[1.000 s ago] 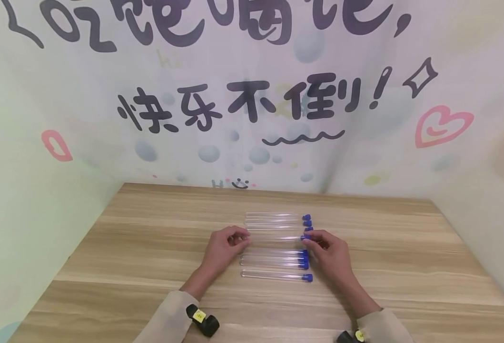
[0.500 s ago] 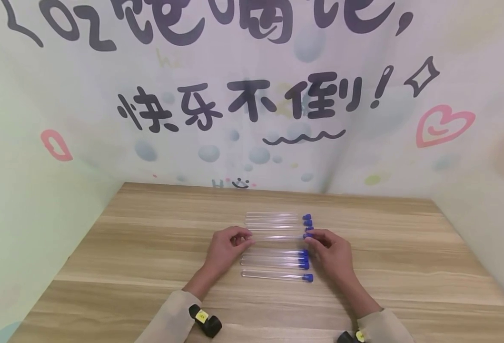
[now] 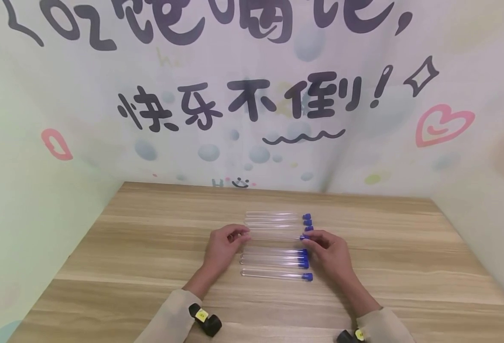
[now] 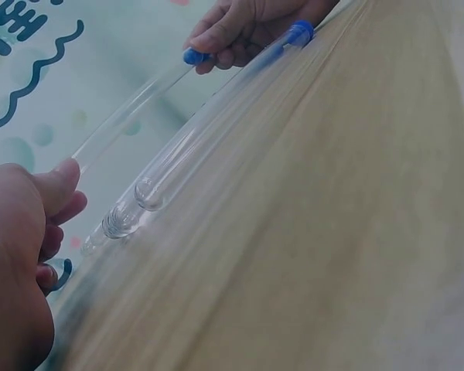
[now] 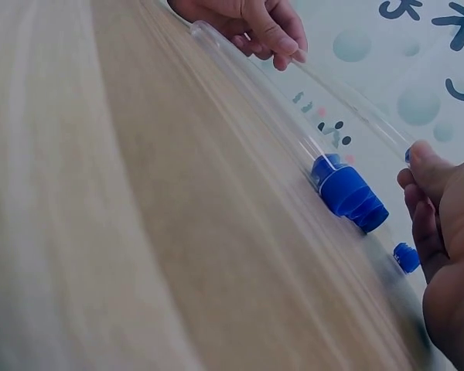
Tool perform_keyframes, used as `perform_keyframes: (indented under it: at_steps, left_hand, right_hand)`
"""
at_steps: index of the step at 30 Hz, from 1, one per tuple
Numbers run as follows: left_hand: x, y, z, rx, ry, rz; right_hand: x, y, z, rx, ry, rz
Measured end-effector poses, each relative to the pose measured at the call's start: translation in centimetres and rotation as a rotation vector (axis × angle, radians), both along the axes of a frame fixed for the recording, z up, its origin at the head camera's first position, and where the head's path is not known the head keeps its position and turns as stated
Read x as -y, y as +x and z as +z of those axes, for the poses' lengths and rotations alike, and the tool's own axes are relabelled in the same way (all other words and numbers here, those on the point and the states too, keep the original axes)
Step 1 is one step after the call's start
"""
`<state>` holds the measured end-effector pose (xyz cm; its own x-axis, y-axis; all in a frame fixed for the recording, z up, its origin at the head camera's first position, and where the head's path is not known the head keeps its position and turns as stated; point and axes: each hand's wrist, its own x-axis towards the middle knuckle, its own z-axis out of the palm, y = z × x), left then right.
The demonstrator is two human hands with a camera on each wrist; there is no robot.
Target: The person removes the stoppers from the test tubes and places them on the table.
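My left hand (image 3: 222,245) pinches the rounded end of a clear test tube (image 4: 127,124) between thumb and fingers. At its other end, my right hand (image 3: 332,252) grips the small blue cap (image 4: 193,56), which sits at the tube's mouth. Both wrist views show this tube raised above the table. On the near side lie several test tubes (image 3: 273,274) with blue caps on, one set a little apart from the others. Beyond the hands are uncapped test tubes (image 3: 273,214), with loose blue caps (image 3: 307,216) lined up off their right ends.
Everything lies on a wood-grain table (image 3: 149,228). A white backdrop (image 3: 183,152) with dark lettering rises behind its far edge. A black camera (image 3: 209,324) is strapped at the left sleeve, another (image 3: 347,337) at the right.
Over the last half second both hands have shifted slightly left with the tube and cap between them. The tubes on the table have stayed in place.
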<state>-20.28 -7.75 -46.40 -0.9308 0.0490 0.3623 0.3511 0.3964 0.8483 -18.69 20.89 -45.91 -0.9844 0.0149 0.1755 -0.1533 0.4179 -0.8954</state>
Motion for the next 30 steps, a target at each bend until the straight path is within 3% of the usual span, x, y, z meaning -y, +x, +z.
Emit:
perform_keyframes:
  at_steps: [11,23,26,30]
  left_hand:
    - [0.0,0.0,0.0,0.039,0.027,-0.004]
    - [0.0,0.0,0.2,0.067,0.034,-0.019]
    - [0.0,0.0,0.3,0.072,0.028,-0.016]
    - [0.0,0.0,0.4,0.079,0.022,-0.008]
  right_hand:
    - [-0.3,-0.3,-0.2,0.041,-0.038,0.058]
    - [-0.5,-0.2,0.1,0.091,-0.101,0.068]
    - [0.0,0.3,1.2,0.096,-0.104,0.062]
    - [0.2,0.2,1.4,0.108,-0.105,0.03]
